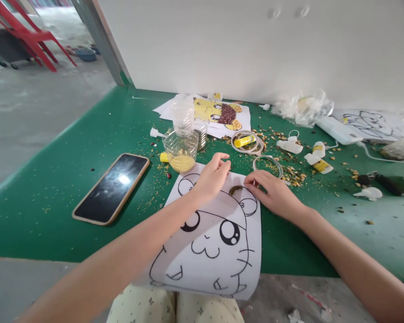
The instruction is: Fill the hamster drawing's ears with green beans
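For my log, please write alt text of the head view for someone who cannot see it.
A person's left hand and right hand are at the top of a cartoon animal drawing; on the green table around it are a phone, scattered seeds and a clear cup of yellow grains.

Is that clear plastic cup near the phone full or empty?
Neither: the clear cup is partly filled. Yellow material covers its bottom, while the see-through walls above show none.

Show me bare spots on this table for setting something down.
Left of the phone, barring a few specks; also between the drawing and right forearm. Crowded: beyond the right hand, with rings, small bottles and scattered seeds.
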### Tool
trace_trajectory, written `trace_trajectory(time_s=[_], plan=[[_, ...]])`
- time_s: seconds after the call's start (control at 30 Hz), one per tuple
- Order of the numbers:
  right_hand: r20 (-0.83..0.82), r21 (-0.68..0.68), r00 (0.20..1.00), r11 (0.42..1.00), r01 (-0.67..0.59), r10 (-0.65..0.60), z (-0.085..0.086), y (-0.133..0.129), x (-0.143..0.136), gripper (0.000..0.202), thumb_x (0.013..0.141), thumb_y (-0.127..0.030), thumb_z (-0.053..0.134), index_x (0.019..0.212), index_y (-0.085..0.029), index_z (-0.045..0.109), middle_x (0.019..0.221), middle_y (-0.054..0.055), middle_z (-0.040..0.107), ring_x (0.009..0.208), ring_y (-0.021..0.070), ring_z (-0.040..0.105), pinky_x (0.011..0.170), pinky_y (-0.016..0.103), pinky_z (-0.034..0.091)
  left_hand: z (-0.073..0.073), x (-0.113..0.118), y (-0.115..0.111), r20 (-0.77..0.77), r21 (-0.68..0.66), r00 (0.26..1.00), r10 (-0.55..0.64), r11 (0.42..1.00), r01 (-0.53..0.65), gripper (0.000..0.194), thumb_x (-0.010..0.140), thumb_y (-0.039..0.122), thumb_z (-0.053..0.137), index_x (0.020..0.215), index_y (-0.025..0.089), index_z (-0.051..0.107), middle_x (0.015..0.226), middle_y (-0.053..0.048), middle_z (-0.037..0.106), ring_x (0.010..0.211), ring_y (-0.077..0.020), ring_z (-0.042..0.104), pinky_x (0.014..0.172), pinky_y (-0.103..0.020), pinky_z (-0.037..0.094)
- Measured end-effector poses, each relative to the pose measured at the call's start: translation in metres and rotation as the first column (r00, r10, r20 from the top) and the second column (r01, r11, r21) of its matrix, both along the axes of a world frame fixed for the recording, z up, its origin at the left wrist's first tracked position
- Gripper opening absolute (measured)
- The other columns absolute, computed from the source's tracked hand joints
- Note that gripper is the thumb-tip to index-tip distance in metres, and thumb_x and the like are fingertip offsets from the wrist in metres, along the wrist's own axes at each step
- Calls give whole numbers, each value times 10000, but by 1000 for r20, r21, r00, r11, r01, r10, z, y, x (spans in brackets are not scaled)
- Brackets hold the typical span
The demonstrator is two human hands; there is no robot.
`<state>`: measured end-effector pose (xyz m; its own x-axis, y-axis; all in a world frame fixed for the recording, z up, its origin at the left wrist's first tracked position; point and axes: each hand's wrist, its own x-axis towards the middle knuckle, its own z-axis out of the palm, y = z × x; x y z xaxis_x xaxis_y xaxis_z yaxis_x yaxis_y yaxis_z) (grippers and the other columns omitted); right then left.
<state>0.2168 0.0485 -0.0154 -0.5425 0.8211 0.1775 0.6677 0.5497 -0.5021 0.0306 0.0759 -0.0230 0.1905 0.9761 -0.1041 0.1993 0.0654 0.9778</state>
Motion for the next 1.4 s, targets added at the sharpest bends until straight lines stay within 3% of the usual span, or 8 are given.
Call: trace_trajectory(time_s=[0.23,0.6,1.03,1.2,1.4], plan=[[46,-11,998,999,-39,39,1,6,10,37,860,-217,489,845,-230,521,790,18,574,738,160,533,672,286,426,0,1,1,-5,-8,1000,4,1000,-4,268,874,289,384,1106,184,469,866,-32,578,767,-140,563,695,-273,444],[200,137,974,981,-139,110,1,6,10,122,909,-223,423,937,-213,541,878,47,630,837,181,564,700,291,434,1,2,-1,-31,18,1000,-5,1000,5,237,877,290,379,1053,190,504,934,-37,568,840,-146,549,743,-285,428],[228,246,972,963,-110,53,-3,4,10,180,913,-234,431,993,-222,592,848,26,648,771,153,597,655,260,440,1,3,0,-55,22,998,-9,1000,10,233,873,276,382,1046,184,508,935,-36,561,827,-143,548,718,-278,427],[163,252,987,966,-52,11,-1,2,10,142,903,-213,454,987,-222,568,885,18,667,808,161,596,683,270,453,2,3,0,-52,20,999,-12,1000,13,234,873,280,382,1047,189,509,936,-34,561,808,-137,545,702,-273,427],[139,211,988,972,-101,72,-2,2,7,183,878,-164,483,1048,-227,511,892,16,665,838,170,588,718,280,466,3,2,-2,-49,17,999,-10,1000,10,238,871,284,386,1049,184,508,931,-37,552,803,-138,542,714,-282,425]])
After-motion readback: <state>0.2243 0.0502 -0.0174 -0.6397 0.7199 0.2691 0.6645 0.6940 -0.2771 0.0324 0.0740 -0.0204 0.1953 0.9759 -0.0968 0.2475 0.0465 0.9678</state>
